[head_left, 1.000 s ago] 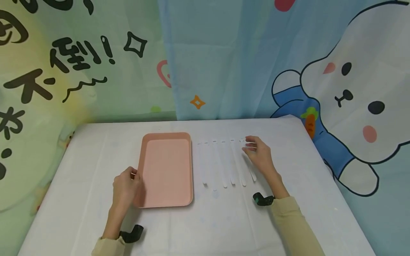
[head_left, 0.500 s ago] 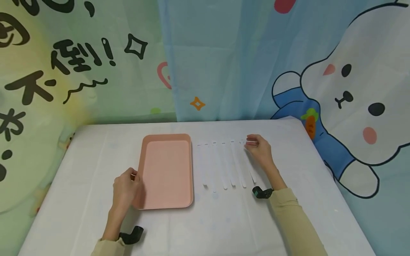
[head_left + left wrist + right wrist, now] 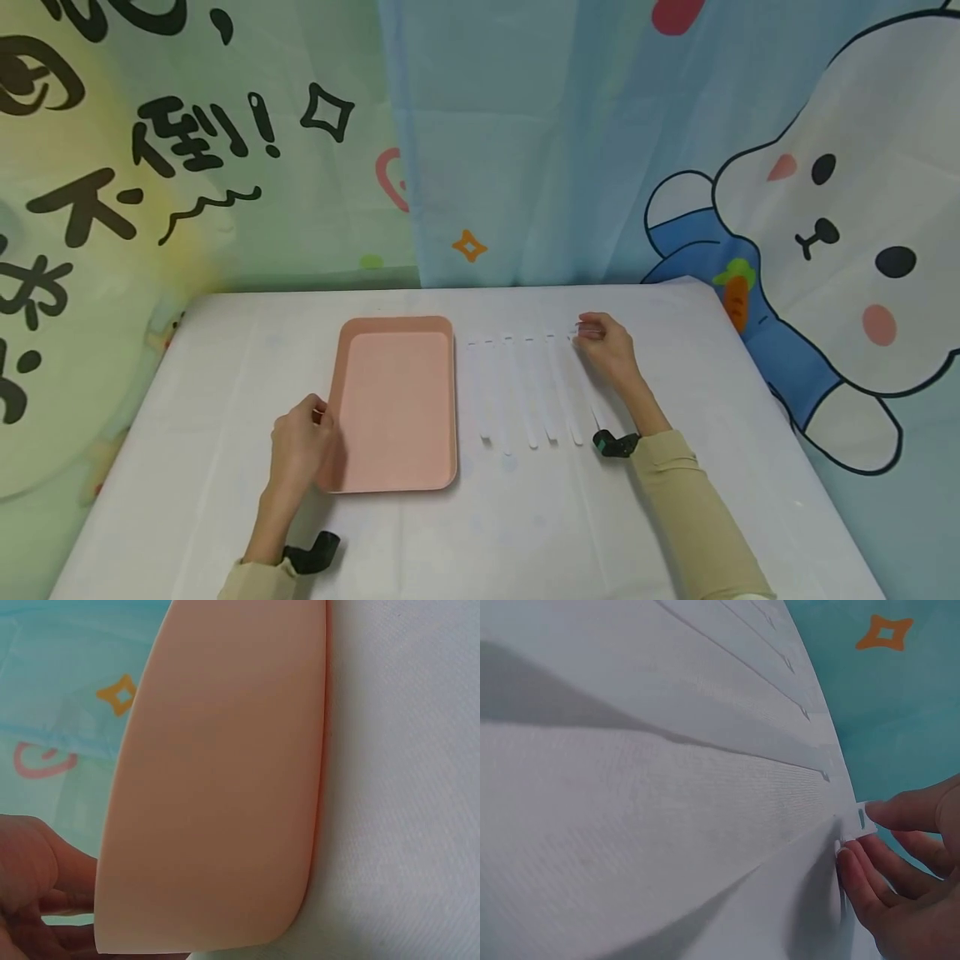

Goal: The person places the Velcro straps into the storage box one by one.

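Nearest is the bare front of the white surface (image 3: 442,550). Just beyond it, the left hand (image 3: 300,446) is at the left edge of the pink tray (image 3: 393,400), its fingers at the rim; the wall hides their tips, so I cannot tell whether they grip or only rest there. Steady, light pressure should suit: a hard push could slide or tip the tray.

To the tray's right, apart from it, five white strips (image 3: 567,408) lie side by side, faint against the cloth. Lifting well up before any sideways move would probably spare them a nudge.

Farther back, at the right end of that row, the right hand (image 3: 610,350) pinches the slotted far end of a sixth strip (image 3: 853,826) between thumb and fingers. That tab looks a sound place to hold; since the strip seems thin, a slow, level lift should limit swinging or bending.
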A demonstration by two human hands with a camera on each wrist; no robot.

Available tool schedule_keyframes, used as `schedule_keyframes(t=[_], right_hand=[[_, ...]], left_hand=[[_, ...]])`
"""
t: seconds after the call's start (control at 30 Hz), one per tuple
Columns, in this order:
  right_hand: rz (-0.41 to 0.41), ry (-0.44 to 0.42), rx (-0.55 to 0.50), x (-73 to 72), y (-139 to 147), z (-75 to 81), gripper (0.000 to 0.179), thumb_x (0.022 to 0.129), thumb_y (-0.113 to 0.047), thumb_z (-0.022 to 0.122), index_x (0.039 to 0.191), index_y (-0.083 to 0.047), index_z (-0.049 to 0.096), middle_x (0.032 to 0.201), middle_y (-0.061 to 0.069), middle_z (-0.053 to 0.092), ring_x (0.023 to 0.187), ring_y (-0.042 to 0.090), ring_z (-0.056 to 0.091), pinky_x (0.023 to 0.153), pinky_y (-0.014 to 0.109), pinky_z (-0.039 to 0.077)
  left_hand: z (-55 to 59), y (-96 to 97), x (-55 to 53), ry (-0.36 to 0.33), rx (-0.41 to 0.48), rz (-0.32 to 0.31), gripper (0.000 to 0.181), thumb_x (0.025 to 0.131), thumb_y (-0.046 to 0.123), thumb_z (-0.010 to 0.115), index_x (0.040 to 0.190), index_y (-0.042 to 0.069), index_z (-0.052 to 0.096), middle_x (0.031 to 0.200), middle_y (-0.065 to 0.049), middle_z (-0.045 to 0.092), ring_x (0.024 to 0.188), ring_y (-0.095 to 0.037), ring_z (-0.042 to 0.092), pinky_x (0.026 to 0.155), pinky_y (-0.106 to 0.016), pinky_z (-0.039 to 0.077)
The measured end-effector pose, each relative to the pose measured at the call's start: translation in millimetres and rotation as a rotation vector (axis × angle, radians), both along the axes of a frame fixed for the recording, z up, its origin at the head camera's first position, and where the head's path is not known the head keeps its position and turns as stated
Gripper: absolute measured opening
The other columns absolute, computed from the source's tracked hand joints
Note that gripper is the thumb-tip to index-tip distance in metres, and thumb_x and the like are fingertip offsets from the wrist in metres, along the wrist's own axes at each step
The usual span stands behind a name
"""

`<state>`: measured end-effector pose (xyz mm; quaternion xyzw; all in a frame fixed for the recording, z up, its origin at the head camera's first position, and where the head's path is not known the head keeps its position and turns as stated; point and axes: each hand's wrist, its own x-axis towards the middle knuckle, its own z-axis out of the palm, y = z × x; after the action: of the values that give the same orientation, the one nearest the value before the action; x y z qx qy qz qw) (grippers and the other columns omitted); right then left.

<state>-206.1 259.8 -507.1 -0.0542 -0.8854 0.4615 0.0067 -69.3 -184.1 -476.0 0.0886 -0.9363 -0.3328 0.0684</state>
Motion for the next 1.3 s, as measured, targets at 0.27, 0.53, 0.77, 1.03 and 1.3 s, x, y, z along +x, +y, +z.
schedule_keyframes(t=[0.27, 0.53, 0.77, 1.03, 1.3], right_hand=[[-0.019, 0.002, 0.016, 0.5, -0.4, -2.8, 0.039, 0.098, -0.003, 0.063, 0.135, 0.004, 0.058, 0.128, 0.026, 0.064, 0.12, 0.04, 0.062, 0.103, 0.049, 0.049], [-0.023, 0.032, 0.044, 3.3, -2.2, -3.0, 0.029, 0.099, -0.006, 0.062, 0.126, 0.002, 0.066, 0.12, 0.023, 0.068, 0.112, 0.036, 0.063, 0.098, 0.047, 0.05], [-0.026, 0.037, 0.049, 3.7, -0.4, -0.5, 0.025, 0.099, -0.01, 0.064, 0.121, 0.0, 0.07, 0.114, 0.02, 0.07, 0.103, 0.031, 0.065, 0.082, 0.025, 0.051], [-0.011, 0.037, -0.02, 4.8, 0.3, 3.4, 0.024, 0.1, -0.01, 0.064, 0.121, 0.0, 0.07, 0.112, 0.02, 0.07, 0.097, 0.029, 0.068, 0.072, 0.018, 0.056], [-0.007, 0.064, -0.001, 8.6, 5.8, 16.0, 0.026, 0.102, -0.015, 0.064, 0.124, -0.003, 0.069, 0.115, 0.018, 0.07, 0.094, 0.029, 0.07, 0.08, 0.038, 0.061]], left_hand=[[-0.4, 1.1, 0.2, 0.002, 0.001, 0.001, 0.006, 0.09, -0.004, 0.061, 0.09, -0.007, 0.066, 0.077, -0.022, 0.07, 0.059, -0.029, 0.063, 0.052, -0.035, 0.046], [0.0, -0.2, 0.1, -0.013, 0.012, -0.004, 0.007, 0.091, -0.003, 0.06, 0.091, -0.007, 0.066, 0.077, -0.021, 0.07, 0.058, -0.026, 0.059, 0.051, -0.032, 0.043], [0.0, -0.2, -0.1, -0.015, 0.013, -0.002, 0.007, 0.09, -0.003, 0.06, 0.09, -0.006, 0.065, 0.077, -0.021, 0.07, 0.058, -0.026, 0.06, 0.051, -0.032, 0.043], [-1.2, -3.2, -0.3, -0.03, 0.015, 0.006, 0.007, 0.09, -0.002, 0.06, 0.091, -0.006, 0.066, 0.078, -0.021, 0.07, 0.06, -0.028, 0.061, 0.051, -0.033, 0.044], [-0.7, -2.9, -0.3, -0.052, 0.023, -0.001, 0.007, 0.09, -0.001, 0.06, 0.091, -0.005, 0.065, 0.077, -0.019, 0.07, 0.061, -0.027, 0.062, 0.052, -0.034, 0.045]])
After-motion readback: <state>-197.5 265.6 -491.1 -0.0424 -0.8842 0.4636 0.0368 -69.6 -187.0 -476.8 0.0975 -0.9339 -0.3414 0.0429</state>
